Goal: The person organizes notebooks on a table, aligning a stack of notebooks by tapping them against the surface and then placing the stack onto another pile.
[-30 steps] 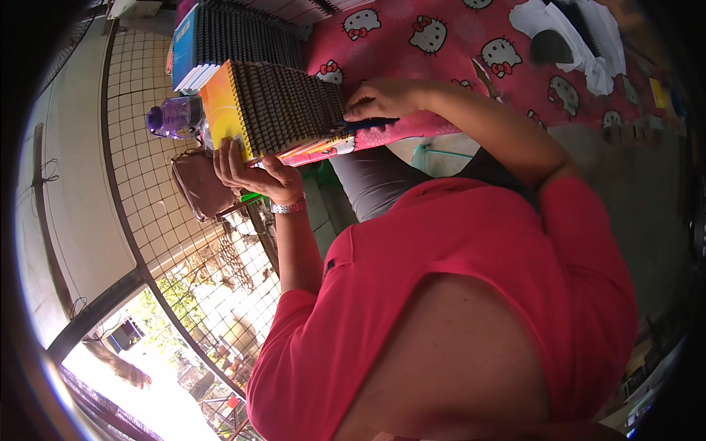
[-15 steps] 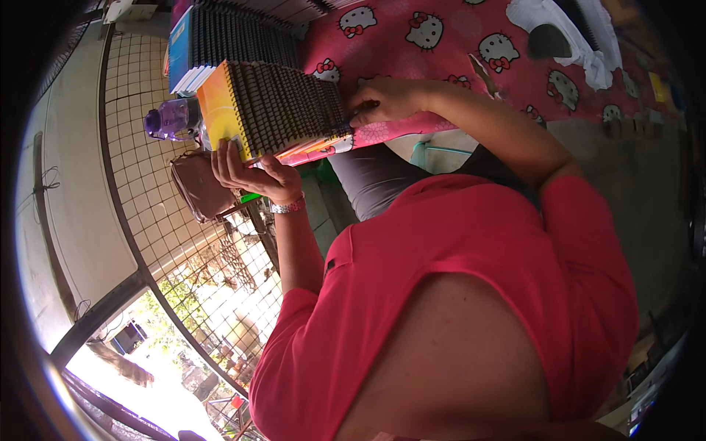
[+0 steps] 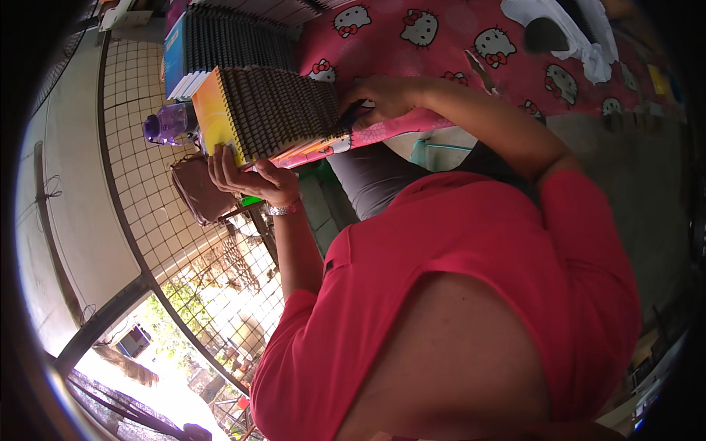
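A thick row of spiral notebooks (image 3: 283, 106) stands packed together at the table's near left edge, with dark wire bindings facing up and a yellow-orange cover at its left end. My left hand (image 3: 254, 178) presses its fingers against that cover, with the thumb along the near lower edge. At the row's right end, my right hand (image 3: 379, 103) is curled with its fingers bent around a dark blue edge of the last notebook. The fingertips of that hand are partly hidden. Behind this row stands another row of spiral notebooks (image 3: 239, 40) with a blue cover.
The table has a pink cat-print cover (image 3: 441, 62). Left of the notebooks are a purple bottle (image 3: 173, 123) and a brown bag (image 3: 200, 189) by a wire mesh screen (image 3: 132, 162). A white plastic bag (image 3: 588, 37) lies at the far right. A green stool (image 3: 419, 153) shows beneath the table edge.
The near row has shifted slightly left and toward me, with both hands still at its ends. A dark blue edge now shows more plainly under my right fingers.
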A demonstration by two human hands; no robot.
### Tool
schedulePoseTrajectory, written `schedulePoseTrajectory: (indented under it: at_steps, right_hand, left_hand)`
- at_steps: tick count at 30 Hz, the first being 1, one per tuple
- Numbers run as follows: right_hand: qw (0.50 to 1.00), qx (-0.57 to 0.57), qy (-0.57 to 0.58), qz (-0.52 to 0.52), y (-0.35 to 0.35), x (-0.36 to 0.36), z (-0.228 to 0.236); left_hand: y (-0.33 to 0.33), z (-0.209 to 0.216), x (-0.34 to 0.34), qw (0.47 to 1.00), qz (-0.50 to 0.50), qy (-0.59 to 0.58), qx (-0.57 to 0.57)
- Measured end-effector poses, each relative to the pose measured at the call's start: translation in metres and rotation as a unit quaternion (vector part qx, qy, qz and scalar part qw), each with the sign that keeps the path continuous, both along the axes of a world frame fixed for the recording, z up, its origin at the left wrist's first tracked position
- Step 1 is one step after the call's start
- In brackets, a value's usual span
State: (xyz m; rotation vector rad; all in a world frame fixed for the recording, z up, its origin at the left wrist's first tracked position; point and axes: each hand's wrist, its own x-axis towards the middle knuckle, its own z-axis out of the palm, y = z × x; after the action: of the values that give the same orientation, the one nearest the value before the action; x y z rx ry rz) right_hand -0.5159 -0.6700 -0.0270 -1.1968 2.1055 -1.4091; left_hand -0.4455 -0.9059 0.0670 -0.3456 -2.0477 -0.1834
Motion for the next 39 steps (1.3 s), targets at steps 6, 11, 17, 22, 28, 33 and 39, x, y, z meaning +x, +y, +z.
schedulePoseTrajectory:
  at_steps: [6,11,17,22,28,33,39]
  right_hand:
    - [0.997,0.056,-0.037,0.027,-0.006,-0.008,-0.005]
    - [0.991,0.085,-0.089,0.053,-0.003,-0.008,0.007]
    - [0.997,0.050,0.056,-0.009,-0.002,0.008,-0.009]
    - [0.990,0.006,0.133,-0.040,-0.004,0.007,-0.012]
    - [0.989,0.012,0.136,-0.054,-0.013,0.006,-0.017]
    - [0.994,0.094,-0.038,0.043,-0.015,-0.009,-0.012]
    - [0.998,0.012,-0.050,0.027,-0.005,-0.001,-0.009]
  left_hand:
    - [0.002,0.001,0.000,1.000,-0.004,0.003,0.001]
    - [-0.002,0.001,0.001,1.000,-0.001,0.002,0.002]
    - [-0.002,-0.001,0.000,1.000,0.002,0.004,0.007]
    - [-0.004,-0.001,-0.001,1.000,-0.004,0.004,-0.001]
    - [-0.004,-0.001,0.000,1.000,-0.004,0.002,0.009]
    - [-0.002,-0.002,-0.001,1.000,-0.009,0.008,0.016]
    - [-0.002,-0.002,0.000,1.000,-0.003,0.005,0.019]
